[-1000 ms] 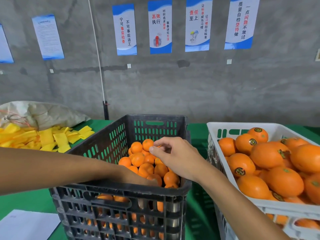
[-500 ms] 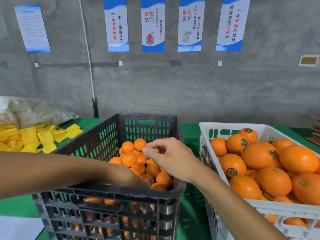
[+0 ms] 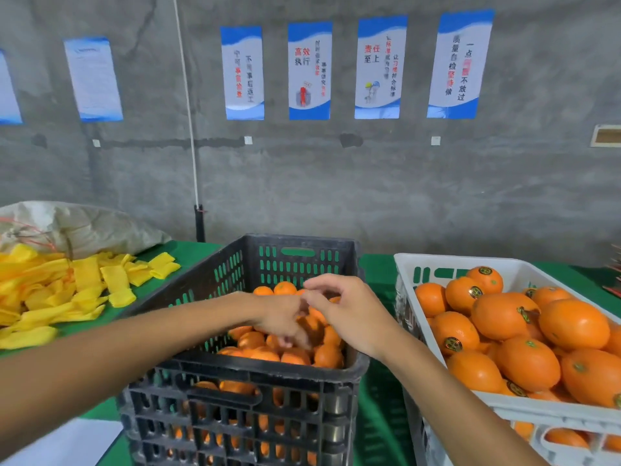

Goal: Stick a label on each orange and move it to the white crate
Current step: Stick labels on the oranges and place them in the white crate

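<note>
A black crate (image 3: 242, 375) in front of me holds several small unlabelled oranges (image 3: 327, 356). My left hand (image 3: 280, 319) reaches down into it among the oranges. Its fingers are blurred, and I cannot tell whether they hold one. Just to its right, over the crate, my right hand (image 3: 347, 312) has its fingers curled, with thumb and forefinger pinched together. What they pinch is too small to make out. To the right, the white crate (image 3: 406, 264) is heaped with larger oranges (image 3: 500, 316) that carry round dark labels.
Yellow foam net sleeves (image 3: 84, 290) and a pale sack (image 3: 77, 227) lie on the green table (image 3: 378, 267) at left. A white sheet (image 3: 64, 442) sits at bottom left. A grey wall with posters stands close behind the crates.
My left hand has risen from deep inside the black crate and now meets my right hand. The right hand has stayed over the crate, still pinched. The camera has tilted.
</note>
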The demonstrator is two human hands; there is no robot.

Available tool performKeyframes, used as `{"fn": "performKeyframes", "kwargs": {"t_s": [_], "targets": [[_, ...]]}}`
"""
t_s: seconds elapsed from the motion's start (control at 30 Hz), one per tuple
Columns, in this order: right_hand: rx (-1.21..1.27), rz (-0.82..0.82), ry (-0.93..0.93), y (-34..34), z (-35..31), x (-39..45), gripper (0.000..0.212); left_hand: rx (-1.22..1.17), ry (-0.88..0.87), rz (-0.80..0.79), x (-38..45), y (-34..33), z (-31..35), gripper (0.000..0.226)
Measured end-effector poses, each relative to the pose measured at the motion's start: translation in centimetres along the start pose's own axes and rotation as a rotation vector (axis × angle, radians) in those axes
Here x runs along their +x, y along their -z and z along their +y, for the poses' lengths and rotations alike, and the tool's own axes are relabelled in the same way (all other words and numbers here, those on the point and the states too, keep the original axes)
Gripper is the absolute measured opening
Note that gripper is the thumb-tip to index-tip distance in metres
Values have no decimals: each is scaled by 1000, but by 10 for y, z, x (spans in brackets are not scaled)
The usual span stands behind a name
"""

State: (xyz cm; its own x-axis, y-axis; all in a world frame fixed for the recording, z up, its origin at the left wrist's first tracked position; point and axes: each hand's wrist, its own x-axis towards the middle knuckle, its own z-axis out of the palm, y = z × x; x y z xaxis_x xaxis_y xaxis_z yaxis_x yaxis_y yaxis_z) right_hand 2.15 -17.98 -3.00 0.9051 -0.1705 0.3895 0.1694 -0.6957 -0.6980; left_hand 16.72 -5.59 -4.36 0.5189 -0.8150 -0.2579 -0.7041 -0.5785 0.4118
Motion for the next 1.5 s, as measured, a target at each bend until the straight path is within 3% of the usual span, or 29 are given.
{"fn": "performKeyframes", "kwargs": {"t_s": [0.07,0.17,0.27,0.4,0.5,0.63,0.87,1.03,1.2,1.33,1.43,1.5], "targets": [[-36,58,17,2,-2,-3,38,-168,-155,302,-15,17,13,57],[-201,156,28,10,-15,-18,60,-178,-274,696,-50,23,36,60],[-75,163,171,15,-28,-53,59,-238,-384,901,-91,-1,59,61],[174,293,241,18,-35,-117,58,-385,-489,944,-128,-53,98,80],[162,426,309,17,-26,-164,57,-392,-566,950,-143,-98,125,81],[87,449,282,19,-2,-217,55,-376,-622,899,-142,-157,136,78],[238,355,-43,-7,56,-272,40,-557,-573,650,-114,-251,114,69],[347,266,-210,-33,88,-285,31,-624,-450,572,-97,-297,88,66],[163,154,-247,-43,99,-284,33,-574,-424,541,-92,-310,76,65],[-303,49,-115,-22,107,-284,24,-480,-406,580,-92,-309,69,63],[-545,24,-201,8,113,-285,24,-477,-349,605,-95,-307,62,61],[-591,-110,-307,20,116,-289,24,-453,-360,612,-96,-307,62,61]]}}
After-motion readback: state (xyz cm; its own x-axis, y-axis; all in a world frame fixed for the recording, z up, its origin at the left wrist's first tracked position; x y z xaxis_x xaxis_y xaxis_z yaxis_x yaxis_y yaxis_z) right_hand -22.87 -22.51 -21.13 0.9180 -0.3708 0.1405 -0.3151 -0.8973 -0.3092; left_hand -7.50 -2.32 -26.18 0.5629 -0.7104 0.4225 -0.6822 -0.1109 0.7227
